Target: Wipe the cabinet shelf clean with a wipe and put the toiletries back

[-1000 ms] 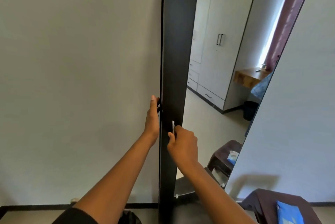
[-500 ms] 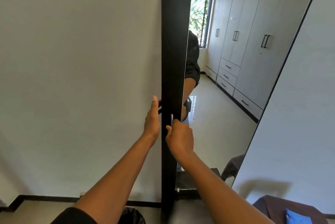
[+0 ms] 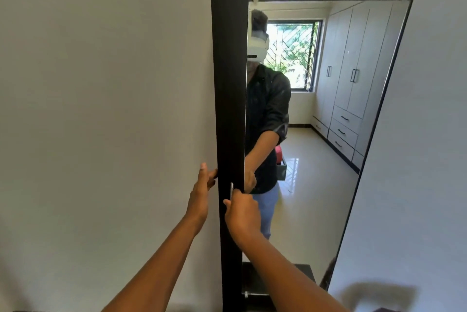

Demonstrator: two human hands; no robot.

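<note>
The cabinet door (image 3: 228,109), a dark panel carrying a mirror (image 3: 316,134), stood nearly flush with the pale wall (image 3: 101,109), so the shelf behind it could not be seen. Neither a wipe nor any toiletries were in view. The right hand (image 3: 242,213) had its fingers curled round the small metal handle (image 3: 231,190) on the door's dark strip. The left hand (image 3: 202,195) lay open against the door's left edge, its fingers straight and their tips at the seam where door met wall.

By my judgement the door was at its closing or opening point, and the risk lay in those left fingertips: if the right hand pressed the door home while they sat in the seam, they could be pinched. A slip off the narrow handle could also let the door swing loose.

Whether the door was fully shut was hard to tell, since the seam was a thin dark line. The cabinet's foot was cut off at the lower edge, and a blurred shadow fell on the wall at the lower right.
</note>
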